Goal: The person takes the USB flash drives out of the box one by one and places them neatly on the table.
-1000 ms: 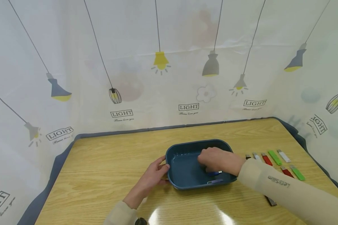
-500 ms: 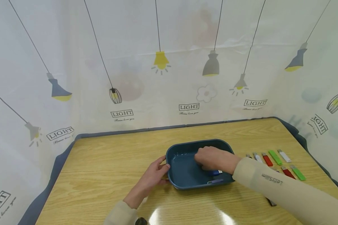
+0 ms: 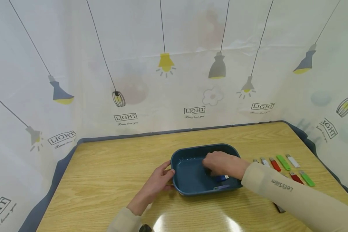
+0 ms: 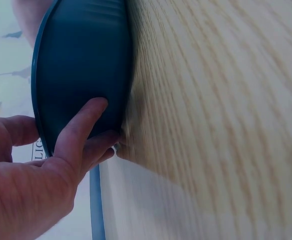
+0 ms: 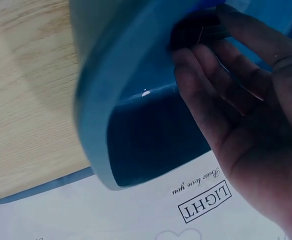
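Observation:
Inside the dark blue tray (image 3: 191,187), my right hand (image 3: 224,164) is lowered with its fingers bent down. In the right wrist view its thumb and fingers pinch a black USB stick (image 5: 198,30); the head view hides this. A blue USB stick (image 3: 221,178) lies in the tray just below that hand, and a purple USB stick (image 3: 221,187) lies by the near wall. My left hand (image 3: 158,180) grips the tray's left end. The left wrist view shows its fingers (image 4: 80,125) against the outer wall and rim.
On the wooden table (image 3: 119,174), right of the tray, lie several USB sticks, among them a red one (image 3: 275,164), a green one (image 3: 283,162) and a white one (image 3: 293,160). My right forearm partly covers others. A printed curtain (image 3: 150,96) closes off the back and sides.
My right hand has shifted slightly left inside the tray, then a little back to the right. More of the blue USB stick shows. The left hand and tray have stayed put.

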